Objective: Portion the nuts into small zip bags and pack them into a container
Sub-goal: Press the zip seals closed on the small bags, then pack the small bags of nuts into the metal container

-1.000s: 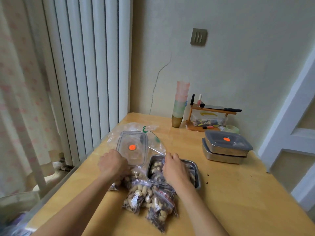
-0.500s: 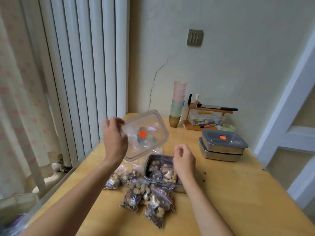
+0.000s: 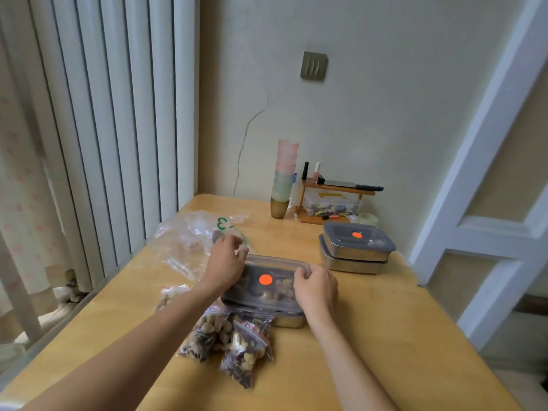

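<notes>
A clear plastic lid (image 3: 268, 281) with an orange dot lies over the steel container (image 3: 289, 321) in the middle of the table; bags of nuts show through it. My left hand (image 3: 226, 264) grips the lid's left far edge. My right hand (image 3: 316, 287) grips its right edge. Two small zip bags of nuts (image 3: 237, 341) lie in front of the container, and another zip bag (image 3: 170, 295) sits to the left, partly hidden by my left forearm.
A big crumpled clear bag (image 3: 192, 241) with green print lies behind my left hand. Two stacked lidded steel containers (image 3: 355, 250) stand at the right back. Stacked cups (image 3: 283, 179) and a small wooden rack (image 3: 332, 203) stand by the wall.
My left hand lifted the lid off the big bag, carried it through the air and brought it down over the container. My right hand moved from the container's inside to the lid's right edge.
</notes>
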`<state>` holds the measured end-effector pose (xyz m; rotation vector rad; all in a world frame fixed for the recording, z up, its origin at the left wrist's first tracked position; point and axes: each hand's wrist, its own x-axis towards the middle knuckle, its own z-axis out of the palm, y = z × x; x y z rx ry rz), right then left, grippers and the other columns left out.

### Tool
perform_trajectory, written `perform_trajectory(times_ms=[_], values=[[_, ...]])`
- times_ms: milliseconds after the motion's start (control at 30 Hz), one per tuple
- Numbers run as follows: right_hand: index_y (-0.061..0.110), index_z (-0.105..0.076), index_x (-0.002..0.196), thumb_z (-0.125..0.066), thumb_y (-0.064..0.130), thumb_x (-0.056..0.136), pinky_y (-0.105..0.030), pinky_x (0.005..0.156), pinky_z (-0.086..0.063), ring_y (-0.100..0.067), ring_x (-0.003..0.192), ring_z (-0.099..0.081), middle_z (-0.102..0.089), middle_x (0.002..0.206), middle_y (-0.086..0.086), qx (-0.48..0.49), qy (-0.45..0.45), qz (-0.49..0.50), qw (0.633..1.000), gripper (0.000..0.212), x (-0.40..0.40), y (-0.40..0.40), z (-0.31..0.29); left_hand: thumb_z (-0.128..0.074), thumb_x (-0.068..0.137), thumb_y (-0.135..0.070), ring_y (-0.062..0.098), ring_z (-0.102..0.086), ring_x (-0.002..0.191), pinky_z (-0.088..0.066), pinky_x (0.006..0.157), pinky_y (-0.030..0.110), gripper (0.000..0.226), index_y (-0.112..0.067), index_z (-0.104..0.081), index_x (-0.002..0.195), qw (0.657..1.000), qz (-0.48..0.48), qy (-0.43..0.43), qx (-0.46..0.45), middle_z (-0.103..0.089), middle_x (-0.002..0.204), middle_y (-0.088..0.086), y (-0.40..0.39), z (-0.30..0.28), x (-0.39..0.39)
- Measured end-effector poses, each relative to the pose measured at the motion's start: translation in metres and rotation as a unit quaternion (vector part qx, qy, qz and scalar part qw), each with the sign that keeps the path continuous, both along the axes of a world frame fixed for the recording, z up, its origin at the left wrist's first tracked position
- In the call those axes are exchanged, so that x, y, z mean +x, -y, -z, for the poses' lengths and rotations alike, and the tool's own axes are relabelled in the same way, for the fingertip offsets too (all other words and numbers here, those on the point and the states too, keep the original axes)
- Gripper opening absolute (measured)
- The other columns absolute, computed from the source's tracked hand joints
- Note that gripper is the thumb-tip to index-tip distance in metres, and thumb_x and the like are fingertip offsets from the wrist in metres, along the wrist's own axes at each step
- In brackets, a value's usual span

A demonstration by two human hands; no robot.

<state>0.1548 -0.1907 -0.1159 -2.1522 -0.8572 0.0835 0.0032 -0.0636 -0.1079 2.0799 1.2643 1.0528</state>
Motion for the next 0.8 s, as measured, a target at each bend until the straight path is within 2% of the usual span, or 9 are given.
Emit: perform_trajectory(times_ms=[67, 133, 300, 433, 533, 633, 667, 733, 800], values=[[0.009, -0.067, 0.117, -0.049, 0.032, 0.100, -0.037, 0.087, -0.046, -0.033, 0.114, -0.056, -0.061, 0.120, -0.014, -0.022, 0.030, 0.017, 0.999, 0.033, -0.003, 0.001, 0.002, -0.054, 0.096, -0.017, 0.037, -0.060, 0.099, -0.046, 0.080, 0.038, 0.018, -0.001, -0.063, 0.094, 0.997, -0.040, -0.063, -0.024, -0.064, 0.102, 0.020, 0.001, 0.006, -0.001], [0.010, -0.066, 0.122, -0.050, 0.029, 0.099, -0.037, 0.094, -0.045, -0.034, 0.120, -0.052, -0.056, 0.127, -0.015, -0.038, 0.035, 0.019, 0.998, 0.034, -0.001, 0.001, 0.008, -0.047, 0.096, -0.017, 0.037, -0.061, 0.084, -0.048, 0.072, 0.040, 0.023, -0.002, -0.057, 0.082, 0.990, -0.038, -0.125, -0.057, -0.062, 0.087, 0.019, 0.007, 0.009, -0.003], [0.019, -0.056, 0.138, -0.041, 0.020, 0.104, -0.037, 0.100, -0.043, -0.032, 0.124, -0.052, -0.056, 0.131, -0.012, -0.057, -0.019, -0.044, 0.997, 0.037, 0.004, -0.005, 0.016, -0.041, 0.102, -0.019, 0.039, -0.062, 0.102, -0.049, 0.084, 0.043, 0.032, 0.004, -0.051, 0.122, 0.989, -0.023, -0.123, -0.073, -0.063, 0.114, 0.023, 0.024, 0.021, 0.000], [0.016, -0.055, 0.133, -0.037, 0.017, 0.106, -0.038, 0.098, -0.045, -0.033, 0.122, -0.053, -0.057, 0.132, -0.013, -0.059, -0.019, -0.048, 0.997, 0.033, 0.007, -0.011, 0.017, -0.036, 0.104, -0.017, 0.042, -0.056, 0.111, -0.044, 0.094, 0.048, 0.039, 0.009, -0.043, 0.131, 0.984, -0.008, -0.167, -0.056, -0.054, 0.126, 0.028, 0.031, 0.020, -0.002], [0.015, -0.052, 0.130, -0.036, 0.030, 0.109, -0.039, 0.095, -0.045, -0.035, 0.120, -0.054, -0.056, 0.131, -0.014, -0.074, -0.020, -0.059, 0.995, 0.030, 0.006, -0.015, 0.018, -0.027, 0.107, -0.020, 0.043, -0.047, 0.123, -0.038, 0.103, 0.048, 0.041, 0.007, -0.039, 0.136, 0.977, -0.001, -0.204, -0.061, -0.041, 0.143, 0.031, 0.037, 0.018, 0.000], [0.018, -0.052, 0.129, -0.036, 0.045, 0.108, -0.041, 0.093, -0.046, -0.035, 0.119, -0.055, -0.060, 0.127, -0.013, -0.112, -0.010, -0.078, 0.991, 0.038, 0.010, -0.021, 0.021, -0.021, 0.107, -0.040, 0.042, -0.032, 0.138, -0.028, 0.114, 0.048, 0.063, -0.003, -0.014, 0.158, 0.964, 0.006, -0.258, -0.064, -0.025, 0.157, 0.025, 0.037, 0.022, 0.000], [0.018, -0.053, 0.127, -0.036, 0.046, 0.108, -0.041, 0.089, -0.047, -0.035, 0.117, -0.056, -0.062, 0.125, -0.012, -0.119, 0.001, -0.082, 0.990, 0.038, 0.012, -0.023, 0.022, -0.018, 0.104, -0.047, 0.041, -0.031, 0.137, -0.027, 0.114, 0.048, 0.068, -0.006, -0.014, 0.159, 0.961, 0.009, -0.268, -0.064, -0.028, 0.155, 0.024, 0.034, 0.024, 0.001], [0.017, -0.055, 0.124, -0.038, 0.045, 0.108, -0.038, 0.082, -0.045, -0.033, 0.113, -0.058, -0.065, 0.121, -0.011, -0.116, 0.021, -0.083, 0.990, 0.037, 0.014, -0.025, 0.022, -0.011, 0.096, -0.053, 0.040, -0.035, 0.131, -0.029, 0.110, 0.048, 0.074, -0.007, -0.030, 0.151, 0.962, 0.016, -0.266, -0.065, -0.035, 0.150, 0.023, 0.030, 0.026, 0.003], [0.015, -0.059, 0.125, -0.041, 0.043, 0.108, -0.036, 0.081, -0.043, -0.031, 0.113, -0.058, -0.066, 0.120, -0.010, -0.097, 0.033, -0.073, 0.992, 0.037, 0.014, -0.024, 0.022, -0.026, 0.100, -0.050, 0.040, -0.042, 0.128, -0.033, 0.108, 0.046, 0.063, -0.007, -0.038, 0.144, 0.973, 0.022, -0.205, -0.104, -0.042, 0.143, 0.022, 0.027, 0.024, 0.003]])
